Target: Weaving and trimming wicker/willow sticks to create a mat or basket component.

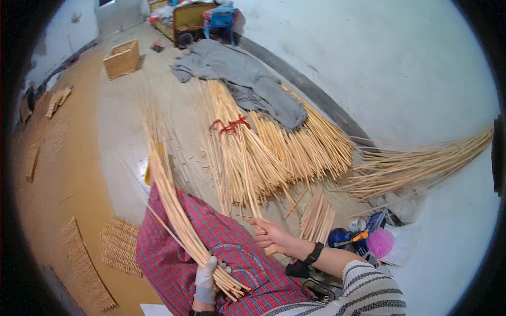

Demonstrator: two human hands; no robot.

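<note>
My left hand (206, 279), in a pale glove, is closed around a bundle of long peeled wicker rods (176, 210). The bundle slants across the red and blue checked cloth (153, 253) over my lap, its thin ends pointing away over the floor. Bare, my right hand (274, 236) grips a few wicker rods (252, 197) near their thick ends. They run up toward a large rod bundle (269, 166) with a red tie (232, 125) around it. A grey garment (237, 71) covers the far part of the rods on the floor.
Looser thin rods (416, 166) lean by the right wall. Short sticks (317, 215) lie beside my right forearm, near a pink ball-shaped thing (380, 243). Woven panels (120, 245) lie on the left. Farther off stand a wicker basket (122, 59) and a blue stool (221, 20).
</note>
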